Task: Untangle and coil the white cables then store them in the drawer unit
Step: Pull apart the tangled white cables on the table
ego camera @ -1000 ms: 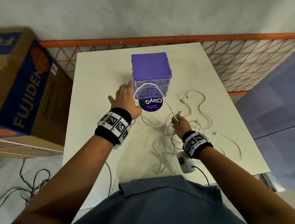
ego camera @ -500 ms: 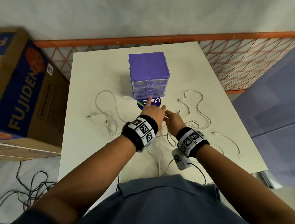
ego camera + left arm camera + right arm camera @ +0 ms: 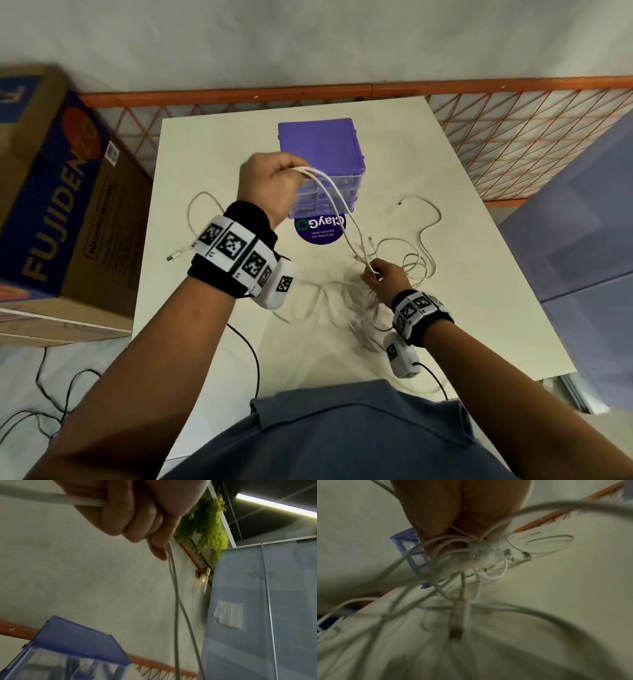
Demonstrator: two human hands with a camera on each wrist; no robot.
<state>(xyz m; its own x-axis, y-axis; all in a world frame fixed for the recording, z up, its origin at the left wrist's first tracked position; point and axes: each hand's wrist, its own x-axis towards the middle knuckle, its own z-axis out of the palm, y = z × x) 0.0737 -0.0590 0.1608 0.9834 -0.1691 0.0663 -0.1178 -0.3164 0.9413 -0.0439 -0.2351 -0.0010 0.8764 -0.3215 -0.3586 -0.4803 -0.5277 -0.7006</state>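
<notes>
Above the middle of the counter (image 3: pixel 212 144), in front of the purple drawer unit (image 3: pixel 320 144), the left hand (image 3: pixel 270 185) is raised with its fingers (image 3: pixel 120 513) curled tight round a doubled length of white cable (image 3: pixel 334 195); the left wrist view shows two strands dropping from the fist past the little finger and a stiffer piece sticking out the other side. Both strands slope down to the right hand (image 3: pixel 387 281), low over the counter nearer the front edge, whose fingers (image 3: pixel 426 520) are closed in a pinch on the same cable where it meets the tangle of white cables (image 3: pixel 363 308); the right wrist view shows loops and plugs bunched at the fingertips, too blurred to say which strand is gripped. More loops trail toward the right edge, and one cable (image 3: pixel 195 219) lies apart on the left side with its plug near the left edge. A round purple sticker (image 3: pixel 320 229) sits just in front of the unit, whose drawers look closed. Half a second ago the left hand was low beside the right one, forefinger pointing at the sticker; it has since lifted, drawing the cable up and away from the heap, while the right hand has stayed roughly where it was.
</notes>
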